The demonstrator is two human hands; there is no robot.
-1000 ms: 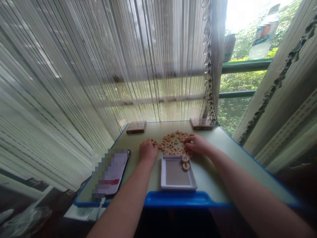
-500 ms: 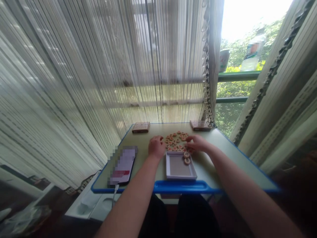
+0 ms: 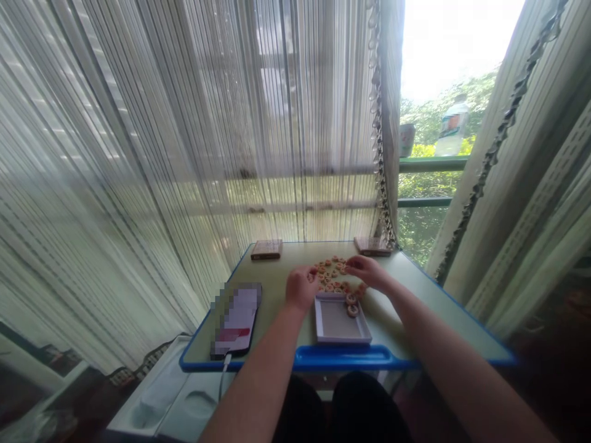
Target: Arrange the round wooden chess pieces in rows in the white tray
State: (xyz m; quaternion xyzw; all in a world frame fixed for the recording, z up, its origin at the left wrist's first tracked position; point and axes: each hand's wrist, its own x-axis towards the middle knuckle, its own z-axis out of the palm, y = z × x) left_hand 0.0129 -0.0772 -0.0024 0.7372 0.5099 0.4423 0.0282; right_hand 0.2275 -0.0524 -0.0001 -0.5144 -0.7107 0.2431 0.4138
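Observation:
Several round wooden game pieces [image 3: 333,275] lie scattered on a pale green table with a blue rim [image 3: 272,289]. A shallow white box tray [image 3: 340,319] sits in front of them, with two pieces in its far right corner. My left hand [image 3: 300,288] rests curled at the left edge of the pieces. My right hand [image 3: 367,271] lies over their right side with fingers bent onto them. Whether either hand grips a piece is too small to tell.
A phone with a cable [image 3: 236,319] lies at the table's left front. Two wooden box halves [image 3: 266,248] [image 3: 372,245] stand at the back corners. Sheer curtains hang behind, with a window and green railing [image 3: 431,163] at the right.
My head has tilted up, so the table sits lower and smaller in view. My left hand has slid right toward the pieces. My right hand stays on them.

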